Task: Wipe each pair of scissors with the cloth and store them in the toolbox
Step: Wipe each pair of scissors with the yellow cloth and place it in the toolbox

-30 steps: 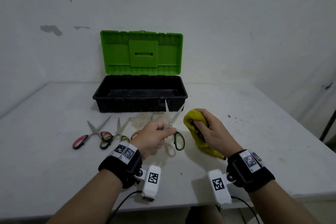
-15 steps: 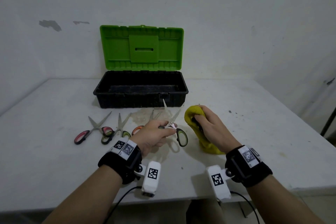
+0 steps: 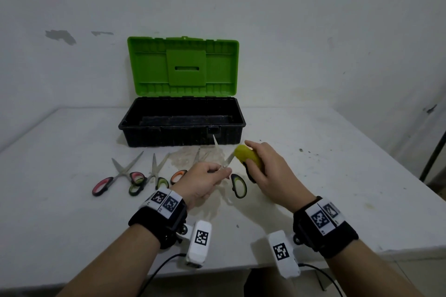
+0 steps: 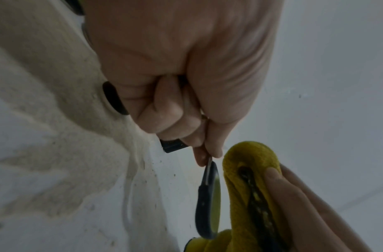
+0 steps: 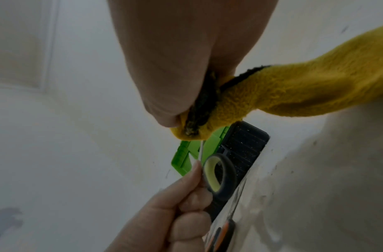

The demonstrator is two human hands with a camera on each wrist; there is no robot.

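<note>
Scissors [image 3: 225,164]: head view shows both blades, wrist views only handles.

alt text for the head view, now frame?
Left hand holds open scissors while the right hand wraps a yellow cloth round one blade. Three more pairs lie left; an open green-lidded toolbox sits behind.

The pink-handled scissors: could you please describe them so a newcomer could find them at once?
Start at the open toolbox with its green lid. On the table before it lies a row of scissors; the pink-handled scissors are leftmost, blades open, the only pair with pink loops.
</note>
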